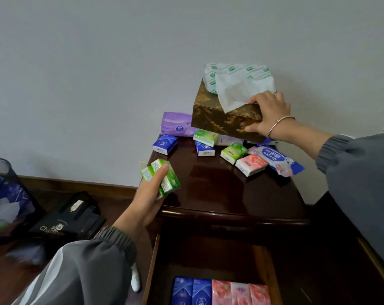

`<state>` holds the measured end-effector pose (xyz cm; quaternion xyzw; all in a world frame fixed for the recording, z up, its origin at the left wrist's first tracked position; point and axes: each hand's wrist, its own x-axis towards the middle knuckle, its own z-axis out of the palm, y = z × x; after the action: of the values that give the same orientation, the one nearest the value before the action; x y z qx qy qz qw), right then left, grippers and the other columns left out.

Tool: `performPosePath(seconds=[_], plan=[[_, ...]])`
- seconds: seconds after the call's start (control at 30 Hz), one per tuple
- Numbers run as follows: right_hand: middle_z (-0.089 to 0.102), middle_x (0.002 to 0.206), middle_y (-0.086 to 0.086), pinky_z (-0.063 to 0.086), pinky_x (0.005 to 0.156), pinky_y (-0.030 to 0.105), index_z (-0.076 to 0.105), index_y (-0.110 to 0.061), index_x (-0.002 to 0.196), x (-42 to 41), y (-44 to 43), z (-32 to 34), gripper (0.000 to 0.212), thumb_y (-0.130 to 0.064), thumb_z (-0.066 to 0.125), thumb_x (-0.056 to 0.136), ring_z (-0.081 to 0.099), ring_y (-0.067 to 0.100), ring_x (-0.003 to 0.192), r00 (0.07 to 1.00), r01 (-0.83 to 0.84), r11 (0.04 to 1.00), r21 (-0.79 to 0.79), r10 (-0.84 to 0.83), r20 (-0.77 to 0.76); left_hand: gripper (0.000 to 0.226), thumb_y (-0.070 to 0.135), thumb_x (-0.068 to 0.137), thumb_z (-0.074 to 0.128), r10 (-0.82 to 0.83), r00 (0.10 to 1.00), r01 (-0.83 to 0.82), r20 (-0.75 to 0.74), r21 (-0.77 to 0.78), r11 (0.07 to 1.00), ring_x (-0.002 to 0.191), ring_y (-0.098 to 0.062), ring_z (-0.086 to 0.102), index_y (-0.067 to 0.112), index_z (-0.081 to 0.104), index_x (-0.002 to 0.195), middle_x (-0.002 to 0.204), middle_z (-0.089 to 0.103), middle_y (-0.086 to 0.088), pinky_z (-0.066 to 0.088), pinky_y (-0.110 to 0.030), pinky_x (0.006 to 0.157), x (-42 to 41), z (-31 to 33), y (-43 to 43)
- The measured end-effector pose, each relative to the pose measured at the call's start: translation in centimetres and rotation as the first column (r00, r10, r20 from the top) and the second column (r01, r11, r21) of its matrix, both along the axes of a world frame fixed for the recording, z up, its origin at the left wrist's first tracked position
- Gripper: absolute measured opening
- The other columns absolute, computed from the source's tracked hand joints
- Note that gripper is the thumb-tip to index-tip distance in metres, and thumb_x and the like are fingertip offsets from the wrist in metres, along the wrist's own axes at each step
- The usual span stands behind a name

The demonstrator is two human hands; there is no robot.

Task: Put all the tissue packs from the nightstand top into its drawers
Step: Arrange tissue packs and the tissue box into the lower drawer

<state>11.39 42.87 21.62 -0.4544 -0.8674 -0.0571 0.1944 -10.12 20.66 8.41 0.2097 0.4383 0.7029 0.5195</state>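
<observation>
Sorting looks about half done. The left hand (pixel 149 194) has its thumb and fingers curled round two small green plastic-wrapped tissue packs (pixel 164 179), held over the left front corner of the dark glossy wooden nightstand top (pixel 219 188). The right hand (pixel 270 115) grips the near right corner of a gold-and-brown patterned tissue box (pixel 222 117), fingers over its top edge and thumb below. A white soft pack with green print (pixel 237 73) sits on the box with a sheet hanging out. Whether the box rests on the packs under it or is lifted clear I cannot tell.

Along the back of the top lie two blue packs (pixel 165 144), two more green packs (pixel 234 153), a pink pack (pixel 251 164), a flat blue-and-white wipes packet (pixel 277 160) and a purple soft pack (pixel 178 124) near the wall. Below, the open wooden drawer (pixel 152 271) holds a row of blue drawer packs (pixel 192 291) and pink drawer packs (pixel 241 293) side by side.

The step in hand seems to be carrying the green pair to the drawer while the box is shifted to free what lies beneath. The next move calls for lowering the left hand past the front edge and setting both packs by that row without one slipping from the shared grasp.
</observation>
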Motion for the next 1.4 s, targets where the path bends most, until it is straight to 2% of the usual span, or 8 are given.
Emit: performPosePath(seconds=[0.13,0.33,0.47,0.67,0.83,1.0,1.2,1.4], plan=[[0.050,0.121,0.003,0.033,0.088,0.037,0.050,-0.024,0.117,3.7,-7.1,-0.9,0.067,-0.038,0.083,0.060,0.039,0.030,0.113,0.988,0.011,1.000,-0.011,-0.013,-0.156,0.026,0.029,0.091,0.061,0.105,0.994,-0.105,-0.004,-0.078,0.991,0.082,-0.016,0.067,0.014,0.059,0.112,0.094,0.067,-0.005,0.059,-0.027,0.063,1.4,0.8,-2.2],[0.052,0.115,-0.003,0.030,0.083,0.033,0.054,-0.024,0.110,9.9,-18.7,-4.7,0.067,-0.035,0.086,0.053,0.040,0.025,0.106,0.968,-0.087,0.995,-0.053,0.072,-0.239,0.036,0.043,0.071,0.076,-0.088,0.979,0.069,-0.185,-0.104,0.992,0.092,-0.020,0.072,0.022,0.074,0.101,0.103,0.074,-0.005,0.058,-0.025,0.067,3.7,-0.4,-10.7],[0.056,0.116,-0.001,0.034,0.085,0.037,0.057,-0.020,0.108,12.9,-24.3,-8.6,0.068,-0.031,0.088,0.049,0.045,0.028,0.105,0.975,-0.141,0.982,-0.122,0.116,-0.190,0.044,0.046,0.064,0.081,-0.277,0.921,0.176,-0.273,-0.343,0.923,0.089,-0.020,0.073,0.022,0.073,0.101,0.102,0.075,-0.007,0.056,-0.023,0.061,5.7,-4.0,-16.0],[0.057,0.112,-0.004,0.028,0.084,0.033,0.058,-0.022,0.106,14.9,-27.5,-14.7,0.067,-0.029,0.088,0.046,0.048,0.024,0.101,0.977,-0.143,0.969,-0.200,0.106,-0.187,0.036,0.032,0.076,0.079,-0.282,0.888,-0.026,-0.363,-0.653,0.757,0.081,-0.022,0.072,0.009,0.064,0.101,0.102,0.072,-0.015,0.055,-0.032,0.064,7.7,-11.3,-16.7],[0.060,0.109,-0.001,0.032,0.081,0.035,0.060,-0.019,0.104,14.9,-27.6,-18.1,0.070,-0.028,0.089,0.041,0.053,0.027,0.097,0.974,-0.150,0.969,-0.198,0.110,-0.198,0.067,0.052,0.070,0.077,-0.476,0.655,-0.242,-0.587,-0.760,0.603,0.095,-0.027,0.064,0.006,0.045,0.107,0.100,0.060,-0.004,0.048,-0.032,0.076,8.4,-14.7,-14.5],[0.061,0.111,0.001,0.033,0.081,0.036,0.060,-0.019,0.104,15.8,-26.8,-20.0,0.071,-0.025,0.090,0.040,0.045,0.021,0.100,0.971,-0.144,0.969,-0.202,0.099,-0.217,0.064,0.058,0.075,0.066,-0.584,0.338,-0.465,-0.738,-0.671,0.578,0.099,-0.032,0.062,0.012,0.035,0.109,0.112,0.059,-0.012,0.039,-0.034,0.069,9.3,-16.4,-12.2],[0.060,0.112,0.000,0.021,0.080,0.025,0.058,-0.020,0.106,16.6,-26.3,-21.0,0.073,-0.024,0.090,0.040,0.040,0.019,0.100,0.973,-0.136,0.975,-0.178,0.098,-0.208,0.072,0.053,0.079,0.061,-0.631,0.157,-0.623,-0.760,-0.572,0.534,0.106,-0.033,0.060,0.006,0.035,0.127,0.116,0.059,-0.015,0.049,-0.040,0.077,10.0,-17.9,-10.0],[0.060,0.112,0.001,0.020,0.079,0.023,0.057,-0.022,0.106,17.2,-26.2,-21.2,0.065,-0.036,0.075,0.046,0.040,0.019,0.101,0.973,-0.117,0.979,-0.164,0.080,-0.217,0.084,0.051,0.086,0.056,-0.761,-0.043,-0.631,-0.647,-0.573,0.523,0.122,-0.027,0.048,0.013,0.013,0.148,0.126,0.048,-0.013,0.050,-0.033,0.085,10.7,-19.5,-10.3]])
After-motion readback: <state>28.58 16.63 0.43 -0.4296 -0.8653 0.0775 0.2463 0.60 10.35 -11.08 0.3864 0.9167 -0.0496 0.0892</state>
